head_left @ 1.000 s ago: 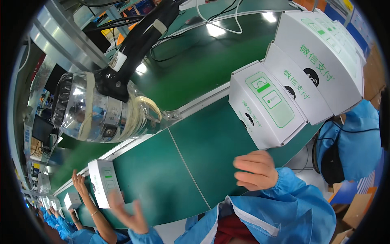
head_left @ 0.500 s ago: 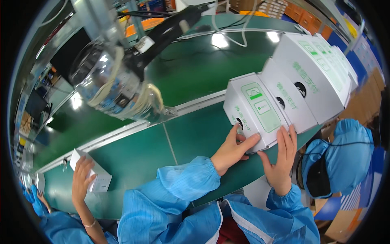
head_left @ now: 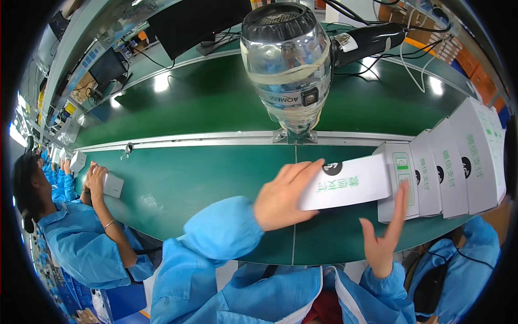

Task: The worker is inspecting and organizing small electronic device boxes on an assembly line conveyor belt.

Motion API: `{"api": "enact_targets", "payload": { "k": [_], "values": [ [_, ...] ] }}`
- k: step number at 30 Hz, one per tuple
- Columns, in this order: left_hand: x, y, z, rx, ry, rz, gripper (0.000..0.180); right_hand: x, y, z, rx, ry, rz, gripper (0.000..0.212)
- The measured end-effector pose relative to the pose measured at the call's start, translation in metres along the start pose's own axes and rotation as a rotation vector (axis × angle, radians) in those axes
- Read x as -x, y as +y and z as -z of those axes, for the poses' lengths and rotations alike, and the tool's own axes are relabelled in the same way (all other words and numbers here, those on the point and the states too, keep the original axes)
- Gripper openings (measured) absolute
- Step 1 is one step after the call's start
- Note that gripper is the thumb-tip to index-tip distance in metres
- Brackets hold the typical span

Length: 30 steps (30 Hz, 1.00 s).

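My left hand (head_left: 283, 195) grips the left end of a white carton box (head_left: 356, 182) with green print and a round black mark on its side. The box is tilted a little above the green table, its right end close to a row of similar white boxes (head_left: 426, 178). My right hand (head_left: 384, 240) is open, with index finger and thumb spread. Its fingertip lies over the front of the leftmost box in that row; whether it touches is unclear.
A hair dryer (head_left: 286, 70) wrapped in clear plastic is mounted at the metal rail (head_left: 216, 141) beyond my hands. A co-worker (head_left: 81, 243) at the left handles a small white box (head_left: 113, 185). Behind stand a black monitor (head_left: 189, 24) and cables.
My view has swung left. My left hand has moved off the row's front, holding a white box to its left. My right hand has let go of the box it was touching and opened.
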<state>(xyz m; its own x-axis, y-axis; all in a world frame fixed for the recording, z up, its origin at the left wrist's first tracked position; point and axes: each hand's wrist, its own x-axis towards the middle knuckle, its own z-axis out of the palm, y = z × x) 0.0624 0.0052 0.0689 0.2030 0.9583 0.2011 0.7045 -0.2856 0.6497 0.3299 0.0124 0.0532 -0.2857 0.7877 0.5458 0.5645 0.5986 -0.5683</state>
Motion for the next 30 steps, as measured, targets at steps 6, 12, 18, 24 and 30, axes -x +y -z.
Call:
{"api": "enact_targets", "payload": {
  "k": [6,12,18,24,30],
  "values": [
    [0.029,-0.057,0.001,-0.041,0.359,0.159,0.105,-0.041,0.027,-0.068,-0.567,-0.245,-0.2,0.081],
    [0.027,-0.086,-0.001,0.37,0.377,0.31,0.09,-0.053,0.061,-0.109,-0.881,-0.266,-0.39,0.077],
    [0.022,-0.094,-0.001,0.379,0.427,0.257,0.093,-0.057,0.047,-0.108,-0.805,-0.174,-0.367,0.076],
    [0.024,-0.102,-0.017,0.557,0.507,0.188,0.095,-0.051,0.054,-0.105,-0.854,-0.167,-0.351,0.071],
    [0.024,-0.101,-0.02,0.585,0.5,0.206,0.094,-0.052,0.048,-0.1,-0.829,-0.143,-0.36,0.066]
  ]
}}
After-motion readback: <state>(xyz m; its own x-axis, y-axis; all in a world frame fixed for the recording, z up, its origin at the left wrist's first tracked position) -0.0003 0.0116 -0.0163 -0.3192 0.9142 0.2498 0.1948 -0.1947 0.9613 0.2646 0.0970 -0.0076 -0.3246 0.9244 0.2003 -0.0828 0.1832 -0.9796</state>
